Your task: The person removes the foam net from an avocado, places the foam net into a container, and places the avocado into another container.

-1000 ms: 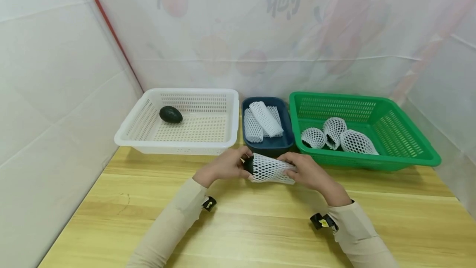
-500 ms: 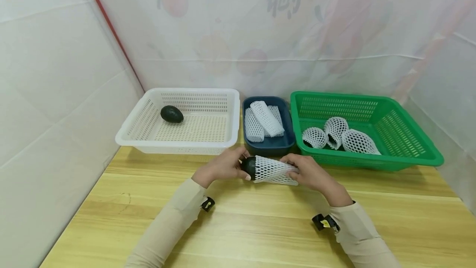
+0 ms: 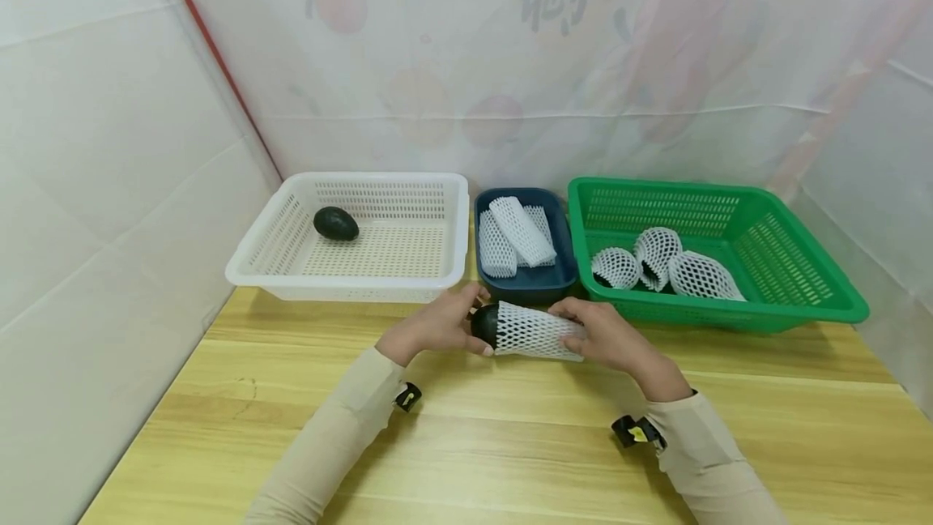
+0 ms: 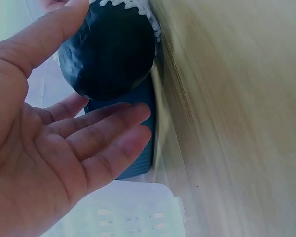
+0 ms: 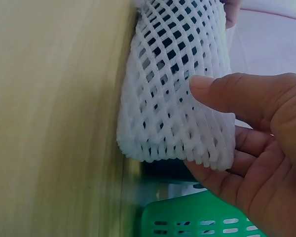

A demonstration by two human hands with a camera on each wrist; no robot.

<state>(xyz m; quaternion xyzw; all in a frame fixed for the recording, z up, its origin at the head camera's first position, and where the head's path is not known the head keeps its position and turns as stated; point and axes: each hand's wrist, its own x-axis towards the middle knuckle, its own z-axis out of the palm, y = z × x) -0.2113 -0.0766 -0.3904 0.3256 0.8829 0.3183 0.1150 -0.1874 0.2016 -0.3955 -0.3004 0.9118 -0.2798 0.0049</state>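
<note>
the left hand (image 3: 437, 322) grips the bare end of a dark fruit (image 3: 484, 326), thumb on the near side and a finger behind it, the other fingers loosely stretched beside it. the right hand (image 3: 608, 339) pinches the far end of a white net (image 3: 534, 334), its thumb pressed on the mesh; whether its fingers are inside or behind the net i can't tell. the fruit is partly inside the net, dark through the holes, lying sideways between the hands over the table (image 3: 510, 460), just in front of the blue bin (image 3: 526, 296).

the blue bin holds more white nets (image 3: 521, 232), one lying across others. to its left, the white basket (image 3: 350, 292) holds one bare fruit (image 3: 336, 224). to its right, the green basket (image 3: 794, 253) holds three netted fruits (image 3: 658, 258) near its front wall. a pale printed sheet (image 3: 466, 39) hangs behind.
</note>
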